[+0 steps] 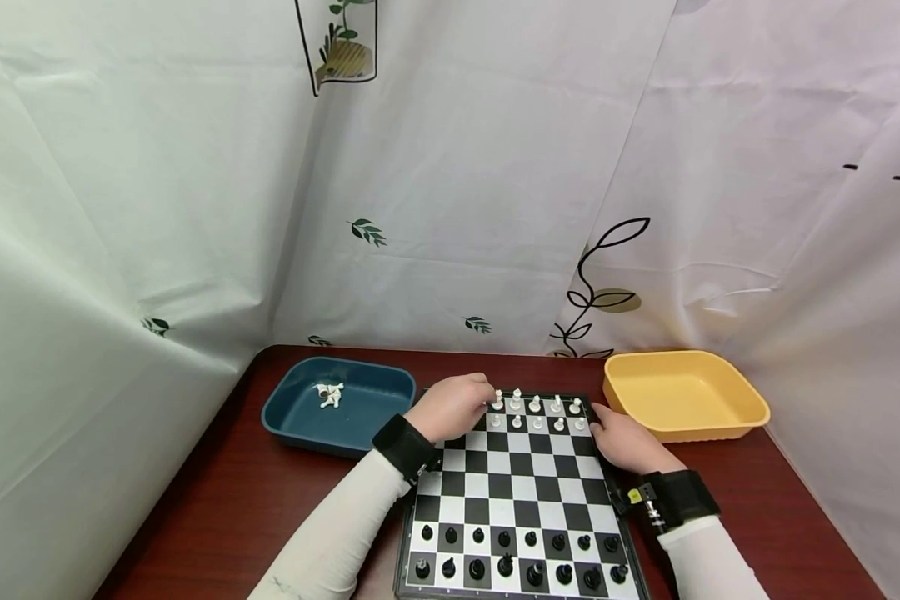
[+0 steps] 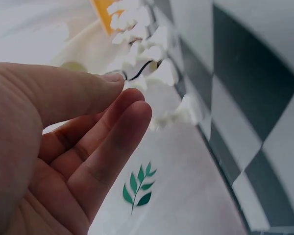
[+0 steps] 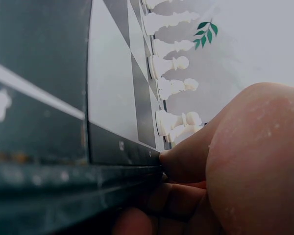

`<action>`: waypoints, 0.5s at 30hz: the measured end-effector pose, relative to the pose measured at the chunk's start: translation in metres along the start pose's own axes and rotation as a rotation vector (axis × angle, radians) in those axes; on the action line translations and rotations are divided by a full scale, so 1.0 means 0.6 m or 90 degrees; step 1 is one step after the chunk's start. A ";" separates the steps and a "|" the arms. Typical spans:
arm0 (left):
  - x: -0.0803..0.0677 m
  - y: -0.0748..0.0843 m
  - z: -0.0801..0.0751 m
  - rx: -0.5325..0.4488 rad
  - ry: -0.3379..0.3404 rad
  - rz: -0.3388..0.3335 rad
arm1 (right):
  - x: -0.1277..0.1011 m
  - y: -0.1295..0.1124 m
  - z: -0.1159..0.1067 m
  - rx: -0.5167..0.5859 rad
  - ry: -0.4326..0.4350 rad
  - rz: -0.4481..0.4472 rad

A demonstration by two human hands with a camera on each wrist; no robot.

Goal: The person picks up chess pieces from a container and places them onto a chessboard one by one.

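A black-and-white chessboard [image 1: 510, 483] lies on the dark red table. White pieces [image 1: 537, 413] stand in its two far rows and black pieces [image 1: 517, 558] in its two near rows. My left hand [image 1: 489, 397] reaches over the far left corner of the board. In the left wrist view, the left hand [image 2: 127, 90] pinches a small white piece [image 2: 138, 83] between thumb and fingertips. My right hand [image 1: 603, 429] sits at the board's right edge. The right wrist view shows the right hand [image 3: 166, 171] gripping the rim, fingers curled below, with white pieces [image 3: 171, 63] beyond.
A blue tray [image 1: 285, 421] at the left holds a few white pieces [image 1: 330, 395]. A yellow tray [image 1: 682, 392] stands at the right with nothing in it. White leaf-print curtains close off the back and both sides. The table edge runs close to the board's near side.
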State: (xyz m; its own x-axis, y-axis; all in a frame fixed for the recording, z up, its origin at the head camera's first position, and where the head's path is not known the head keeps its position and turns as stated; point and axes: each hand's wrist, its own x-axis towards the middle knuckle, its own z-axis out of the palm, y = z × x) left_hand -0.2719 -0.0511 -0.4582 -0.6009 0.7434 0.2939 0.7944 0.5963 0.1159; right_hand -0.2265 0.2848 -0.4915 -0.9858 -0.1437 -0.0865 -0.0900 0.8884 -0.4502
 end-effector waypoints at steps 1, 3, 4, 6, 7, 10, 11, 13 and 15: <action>-0.002 -0.003 -0.005 -0.002 0.007 -0.001 | 0.000 0.000 0.000 0.001 0.000 0.000; -0.007 -0.009 -0.015 -0.010 0.021 -0.005 | 0.000 0.000 -0.001 0.001 0.001 0.002; -0.009 -0.013 -0.021 -0.014 0.029 -0.010 | -0.001 0.000 -0.001 0.002 0.001 0.002; -0.014 -0.019 -0.033 -0.026 0.046 -0.020 | -0.001 0.000 -0.001 0.001 0.000 0.004; -0.017 -0.022 -0.039 -0.026 0.057 -0.026 | -0.001 -0.001 -0.001 0.001 0.001 0.005; -0.025 -0.032 -0.058 -0.025 0.088 -0.050 | -0.001 -0.001 -0.002 0.001 0.002 0.005; -0.028 -0.037 -0.063 -0.023 0.096 -0.060 | -0.001 -0.001 -0.002 0.001 0.003 0.004; -0.034 -0.047 -0.072 -0.015 0.108 -0.083 | -0.001 -0.001 -0.002 0.003 0.003 0.003; -0.042 -0.058 -0.080 -0.013 0.116 -0.105 | 0.000 0.000 -0.001 0.004 0.003 0.003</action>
State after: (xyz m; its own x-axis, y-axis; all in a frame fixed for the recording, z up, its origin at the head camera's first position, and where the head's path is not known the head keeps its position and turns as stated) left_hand -0.2801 -0.1049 -0.4238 -0.6983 0.5686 0.4348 0.6896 0.6972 0.1957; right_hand -0.2264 0.2850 -0.4907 -0.9869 -0.1377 -0.0845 -0.0847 0.8864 -0.4552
